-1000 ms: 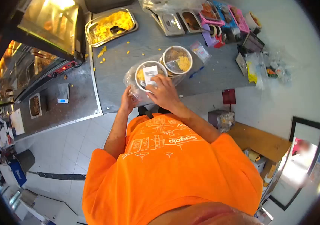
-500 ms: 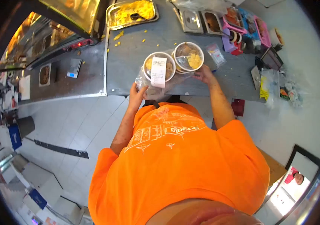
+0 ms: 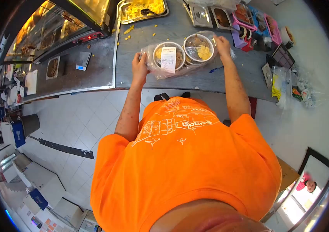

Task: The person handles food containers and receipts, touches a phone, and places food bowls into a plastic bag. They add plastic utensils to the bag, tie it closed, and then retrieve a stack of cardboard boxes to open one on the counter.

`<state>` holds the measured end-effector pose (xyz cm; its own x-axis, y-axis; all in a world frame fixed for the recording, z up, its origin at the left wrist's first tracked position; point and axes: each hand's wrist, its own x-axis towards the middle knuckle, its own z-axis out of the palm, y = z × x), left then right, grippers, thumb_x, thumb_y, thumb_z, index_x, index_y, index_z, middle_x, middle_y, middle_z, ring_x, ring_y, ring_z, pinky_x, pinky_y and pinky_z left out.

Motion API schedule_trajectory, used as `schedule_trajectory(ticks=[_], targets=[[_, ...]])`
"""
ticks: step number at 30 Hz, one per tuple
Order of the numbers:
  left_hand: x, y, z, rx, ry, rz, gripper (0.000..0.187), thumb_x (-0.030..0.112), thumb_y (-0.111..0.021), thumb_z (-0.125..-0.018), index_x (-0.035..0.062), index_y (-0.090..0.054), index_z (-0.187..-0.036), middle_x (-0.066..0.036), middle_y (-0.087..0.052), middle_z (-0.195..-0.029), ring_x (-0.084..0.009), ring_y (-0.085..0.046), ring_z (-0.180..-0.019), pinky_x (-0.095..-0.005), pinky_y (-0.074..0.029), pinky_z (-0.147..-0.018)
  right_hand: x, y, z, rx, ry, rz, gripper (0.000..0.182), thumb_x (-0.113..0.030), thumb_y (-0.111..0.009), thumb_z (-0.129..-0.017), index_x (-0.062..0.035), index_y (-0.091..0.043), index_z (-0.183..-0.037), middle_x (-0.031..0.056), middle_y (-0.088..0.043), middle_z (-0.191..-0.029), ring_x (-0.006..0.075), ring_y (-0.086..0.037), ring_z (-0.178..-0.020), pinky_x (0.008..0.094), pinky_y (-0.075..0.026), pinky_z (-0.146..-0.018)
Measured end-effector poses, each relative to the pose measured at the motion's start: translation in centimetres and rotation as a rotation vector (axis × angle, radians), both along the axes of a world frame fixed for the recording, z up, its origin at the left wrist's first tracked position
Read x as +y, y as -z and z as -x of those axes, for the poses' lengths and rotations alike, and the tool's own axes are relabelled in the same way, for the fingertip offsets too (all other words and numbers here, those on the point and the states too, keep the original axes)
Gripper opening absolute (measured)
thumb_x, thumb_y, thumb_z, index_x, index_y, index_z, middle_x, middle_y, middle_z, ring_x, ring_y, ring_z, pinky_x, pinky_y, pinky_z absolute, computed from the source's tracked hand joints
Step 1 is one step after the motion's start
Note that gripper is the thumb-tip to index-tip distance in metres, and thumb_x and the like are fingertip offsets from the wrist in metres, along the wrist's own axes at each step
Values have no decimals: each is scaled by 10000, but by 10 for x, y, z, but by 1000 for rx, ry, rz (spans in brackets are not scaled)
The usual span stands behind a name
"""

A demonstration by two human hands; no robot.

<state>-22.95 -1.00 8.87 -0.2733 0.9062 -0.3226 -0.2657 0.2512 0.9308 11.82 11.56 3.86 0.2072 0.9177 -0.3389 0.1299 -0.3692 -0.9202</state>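
Observation:
A clear plastic bag (image 3: 160, 74) lies around two round, lidded takeaway bowls on the grey worktop. In the left bowl (image 3: 179, 58) some yellow food shows, and a printed white receipt (image 3: 168, 60) covers most of its lid. The right bowl (image 3: 204, 52) holds yellow pieces beside brown food under a clear lid. My left hand (image 3: 139, 66) is closed on the bag's left edge. At the upper right corner, beside the right bowl, my right hand (image 3: 222, 46) grips the bag with bent fingers.
At the back left is a foil tray (image 3: 162, 16) of yellow food with a black spoon. Metal containers (image 3: 200, 16) and pink baskets (image 3: 274, 29) line the back right. A blue pen (image 3: 216, 70) lies near the bag. A scale (image 3: 83, 61) sits left, beneath a heated display case.
Both hands have moved farther onto the worktop and apart, stretching the bag wider around the bowls. My right hand went from below the right bowl to its upper right. The blue pen now shows more.

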Motion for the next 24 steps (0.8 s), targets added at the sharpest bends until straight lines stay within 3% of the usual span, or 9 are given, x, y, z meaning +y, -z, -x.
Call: schedule_trajectory(ticks=[2, 6, 8, 11, 15, 17, 21, 23, 24], targets=[[4, -16, 1, 74, 40, -77, 155, 218, -517, -920, 63, -525, -925, -6, -531, -643, -83, -537, -522, -260, -410, -371, 4, -31, 7, -729, 34, -491, 292, -325, -603, -868, -55, -606, -757, 23, -628, -733, 134, -558, -585, 289, -418, -520], [-20, -60, -1, 337, 81, -235, 152, 166, -546, -909, 19, -540, -872, -20, -518, -565, -92, -504, -455, -264, -407, -389, -61, -126, 22, -836, 49, -513, 328, -312, -550, -886, -5, -625, -800, 89, -654, -743, 172, -617, -705, 315, -462, -640], [-45, -41, 8, 545, 112, -349, 162, 154, -600, -877, 0, -555, -898, -35, -554, -618, -107, -537, -521, -261, -433, -435, -80, -127, 4, -302, -12, -503, 280, -244, -539, -888, 0, -621, -777, 72, -653, -756, 186, -623, -754, 318, -462, -692], [-70, -17, 16, 545, 158, -381, 226, 161, -674, -822, -4, -569, -937, -49, -587, -672, -129, -572, -613, -272, -467, -508, -100, -124, -25, -258, -362, -318, 228, -183, -513, -901, -16, -613, -781, 67, -646, -778, 195, -621, -778, 324, -464, -711], [-44, -66, 48, 753, 394, -365, 213, 93, -659, -761, 34, -609, -959, -94, -632, -702, -190, -609, -626, -293, -491, -566, -88, -161, -5, 844, -256, -525, 91, -117, -559, -861, -57, -570, -928, 79, -634, -877, 212, -614, -779, 384, -468, -754], [-5, -121, 56, 1017, 382, -379, 174, 62, -574, -795, 11, -605, -959, -120, -610, -606, -208, -594, -520, -290, -480, -528, -66, -184, -2, 696, -237, -506, 180, -120, -614, -815, -57, -557, -974, 96, -640, -910, 227, -620, -791, 383, -471, -754], [24, -175, 59, 872, 464, -304, 166, 87, -543, -838, -18, -582, -961, -100, -593, -579, -174, -588, -505, -291, -466, -516, -63, -225, 22, 179, -285, -448, 94, -116, -563, -885, -77, -524, -962, 67, -622, -869, 172, -585, -681, 309, -471, -690], [14, -168, 62, 759, 473, -419, 169, 92, -538, -850, -17, -571, -975, -88, -600, -605, -164, -592, -521, -288, -465, -516, -80, -239, 33, -1023, -155, -693, 147, -144, -600, -862, -48, -554, -964, 70, -634, -856, 165, -594, -677, 301, -480, -626], [0, -148, 60, 580, 519, -470, 170, 86, -515, -864, 8, -547, -1012, -69, -593, -663, -155, -549, -520, -273, -441, -512, -89, -243, 45, -1009, -195, -721, 147, -144, -600, -862, -48, -554, -964, 70, -634, -856, 165, -594, -677, 301, -480, -626]])
